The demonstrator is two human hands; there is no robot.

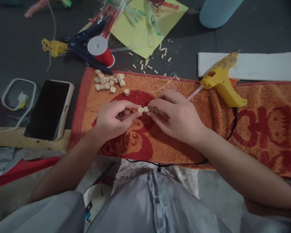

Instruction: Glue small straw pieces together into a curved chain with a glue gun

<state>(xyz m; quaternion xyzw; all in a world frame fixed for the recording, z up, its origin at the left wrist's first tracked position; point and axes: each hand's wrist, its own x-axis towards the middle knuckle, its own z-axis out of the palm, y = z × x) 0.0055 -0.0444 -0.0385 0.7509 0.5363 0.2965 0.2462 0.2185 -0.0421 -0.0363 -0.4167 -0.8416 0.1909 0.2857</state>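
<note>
A dark, smooth counter [269, 35] reaches past the person's fingers [129, 104] on the far side. Beneath them lies a towel [184, 149], looped orange pile with red patterns, rumpled to their right. Beyond the fingers, far right, is a flat white board [264, 66]; straight beyond them, a creased yellow-green paper [174, 14] carries plastic wrappers. A rounded blue container [217, 14], cut off by the view, stands farther off to the right.

Nearer on that side, a yellow plastic glue gun [224, 82] rests partly on the board, its translucent glue stick [196, 92] pointing at the right hand [179, 113] and close to it. Well left of the fingers lies a glossy black phone [49, 108]. Ahead and to the left, a dark-blue tool [80, 48] sits behind a spool [103, 55] of red thread with white ends.

The left hand [111, 119] and right hand both pinch a small strip [143, 109] of knobbly, pale stick pieces over the towel; the right fingers partly cover it. Just beyond the left fingertips are ridged stick bundles [121, 80], and farther out, loose cylindrical bits [149, 67] are scattered.
</note>
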